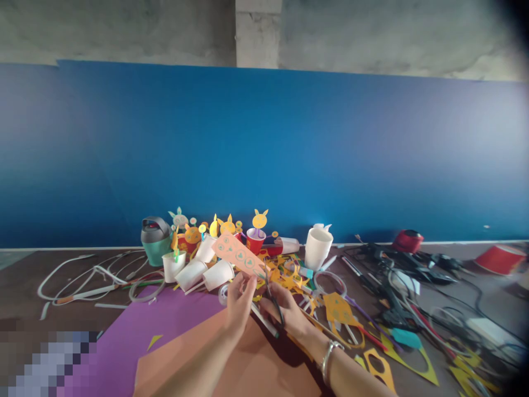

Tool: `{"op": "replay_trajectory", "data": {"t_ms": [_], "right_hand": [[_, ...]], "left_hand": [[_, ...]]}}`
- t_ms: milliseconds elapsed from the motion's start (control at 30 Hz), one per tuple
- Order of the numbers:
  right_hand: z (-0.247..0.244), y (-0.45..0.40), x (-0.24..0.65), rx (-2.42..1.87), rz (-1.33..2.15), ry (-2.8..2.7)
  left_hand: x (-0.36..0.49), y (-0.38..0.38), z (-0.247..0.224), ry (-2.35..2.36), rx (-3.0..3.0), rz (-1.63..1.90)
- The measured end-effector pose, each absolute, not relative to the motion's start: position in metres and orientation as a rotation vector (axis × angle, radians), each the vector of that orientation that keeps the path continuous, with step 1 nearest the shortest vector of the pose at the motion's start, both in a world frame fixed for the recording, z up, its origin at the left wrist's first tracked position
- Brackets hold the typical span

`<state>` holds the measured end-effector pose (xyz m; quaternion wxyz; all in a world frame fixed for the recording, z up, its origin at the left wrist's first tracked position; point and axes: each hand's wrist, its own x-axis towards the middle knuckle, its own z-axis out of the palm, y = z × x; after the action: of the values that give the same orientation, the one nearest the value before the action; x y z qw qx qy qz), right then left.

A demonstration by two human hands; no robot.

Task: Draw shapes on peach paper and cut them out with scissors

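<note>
Left hand (239,303) pinching salmon paper strip (237,255) at 12 o'clock, printed circles uncut; right hand (287,311) clenching black-handled scissors (274,305) at strip's end; orange offcuts (289,278) at 1 o'clock, eared paper discs (259,220) on paper cups (256,240) beyond.

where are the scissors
In the head view, the scissors sit in the right hand, near the bottom centre, their blades against the pink paper strip.
</note>
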<state>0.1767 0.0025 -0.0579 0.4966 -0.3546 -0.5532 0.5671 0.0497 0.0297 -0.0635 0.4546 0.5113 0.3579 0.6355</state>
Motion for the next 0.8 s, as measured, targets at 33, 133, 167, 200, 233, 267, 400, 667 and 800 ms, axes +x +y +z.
{"op": "replay_trajectory", "data": {"t_ms": [33, 133, 167, 200, 233, 267, 400, 667, 800], "right_hand": [[-0.057, 0.002, 0.177, -0.854, 1.371, -1.338], [-0.057, 0.001, 0.177, -0.862, 1.378, -1.326], [-0.057, 0.001, 0.177, -0.869, 1.388, -1.319], [-0.057, 0.001, 0.177, -0.874, 1.400, -1.312], [-0.058, 0.001, 0.176, -0.870, 1.413, -1.310], [-0.059, 0.001, 0.176, -0.853, 1.421, -1.315], [-0.061, 0.002, 0.175, -0.780, 1.409, -1.328], [-0.069, 0.003, 0.174, -0.779, 1.430, -1.274], [-0.067, 0.003, 0.174, -0.734, 1.413, -1.297]], "left_hand": [[0.049, 0.030, -0.063, 0.881, 1.264, 1.558], [0.048, 0.031, -0.064, 0.910, 1.266, 1.558], [0.048, 0.031, -0.064, 0.922, 1.261, 1.566], [0.049, 0.030, -0.065, 0.932, 1.248, 1.574], [0.049, 0.030, -0.065, 0.939, 1.228, 1.579], [0.050, 0.029, -0.066, 0.942, 1.205, 1.579], [0.056, 0.023, -0.065, 0.951, 1.153, 1.539], [0.060, 0.019, -0.062, 0.927, 1.096, 1.543], [0.060, 0.018, -0.062, 0.929, 1.148, 1.549]]}}
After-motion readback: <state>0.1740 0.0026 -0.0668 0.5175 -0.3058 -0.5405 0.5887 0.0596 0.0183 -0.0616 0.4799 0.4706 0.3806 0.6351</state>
